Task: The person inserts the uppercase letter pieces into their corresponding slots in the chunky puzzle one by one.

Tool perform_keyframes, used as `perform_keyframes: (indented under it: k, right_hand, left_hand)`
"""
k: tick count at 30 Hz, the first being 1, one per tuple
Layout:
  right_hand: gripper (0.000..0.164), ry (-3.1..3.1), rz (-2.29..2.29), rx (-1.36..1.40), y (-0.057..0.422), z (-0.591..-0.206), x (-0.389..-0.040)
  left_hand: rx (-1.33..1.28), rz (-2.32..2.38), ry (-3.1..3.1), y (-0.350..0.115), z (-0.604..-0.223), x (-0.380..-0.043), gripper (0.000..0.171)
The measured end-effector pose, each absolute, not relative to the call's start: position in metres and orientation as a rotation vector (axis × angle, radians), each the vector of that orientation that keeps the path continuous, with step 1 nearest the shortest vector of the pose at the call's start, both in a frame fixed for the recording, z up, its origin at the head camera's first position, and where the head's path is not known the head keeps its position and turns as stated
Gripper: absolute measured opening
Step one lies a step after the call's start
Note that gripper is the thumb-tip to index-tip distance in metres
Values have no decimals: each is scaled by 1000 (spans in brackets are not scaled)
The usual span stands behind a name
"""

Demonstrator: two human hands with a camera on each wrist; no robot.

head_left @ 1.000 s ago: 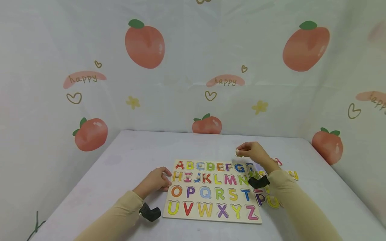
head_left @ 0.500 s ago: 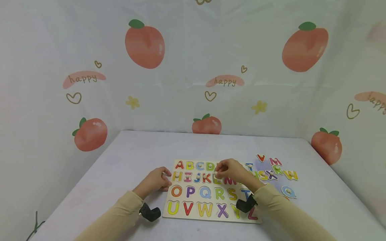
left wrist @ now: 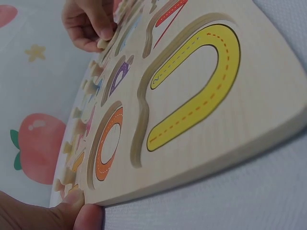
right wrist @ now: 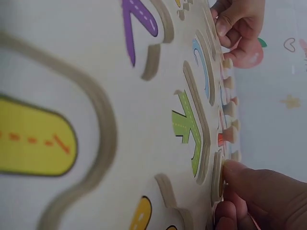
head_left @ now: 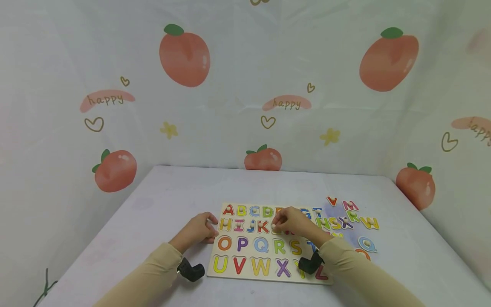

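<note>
A wooden alphabet puzzle board [head_left: 268, 280] lies on the table, its coloured letters set in rows. My left hand [head_left: 196, 230] holds the board's left edge, the thumb on the rim beside the H in the left wrist view. My right hand [head_left: 294, 221] pinches the knob of a letter piece [right wrist: 218, 177] at the L slot in the second row. Fingers cover most of that piece, and I cannot tell whether it is fully seated. Knobbed pieces such as the K [head_left: 262, 226] sit in the board to its left.
Loose knobbed letters lie right of the board, among them a red V [head_left: 332, 201], a pink M [head_left: 350, 206], a yellow W [head_left: 370, 223] and a blue Q [head_left: 367, 244]. Behind the table hangs a peach-printed curtain [head_left: 230, 85].
My right hand has brought the letter piece from behind the board's far right corner to the L slot, then shifted slightly over it. My left hand has stayed at the board's edge.
</note>
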State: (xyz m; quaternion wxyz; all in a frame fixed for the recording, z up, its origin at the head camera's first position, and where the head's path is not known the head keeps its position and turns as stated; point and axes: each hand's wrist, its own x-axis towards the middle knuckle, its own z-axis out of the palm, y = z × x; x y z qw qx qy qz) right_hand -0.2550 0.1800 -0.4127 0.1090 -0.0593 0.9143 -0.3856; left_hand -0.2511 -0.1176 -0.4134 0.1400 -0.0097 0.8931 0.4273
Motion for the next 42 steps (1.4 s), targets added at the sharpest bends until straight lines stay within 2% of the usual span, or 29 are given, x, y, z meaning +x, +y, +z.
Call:
perform_keyframes:
  k: [28, 36, 42]
  right_hand:
    - [15, 2688, -1126, -177, 184, -405, -256]
    - [20, 2748, -1265, -240, 219, -384, -254]
    - [31, 2789, -1374, -231, 259, -369, -244]
  left_hand:
    - [-21, 1225, 2592, -118, -415, -252, 33]
    - [-29, 1239, 2579, -117, -416, -254, 33]
    - [-55, 1230, 2569, -117, -414, -254, 34]
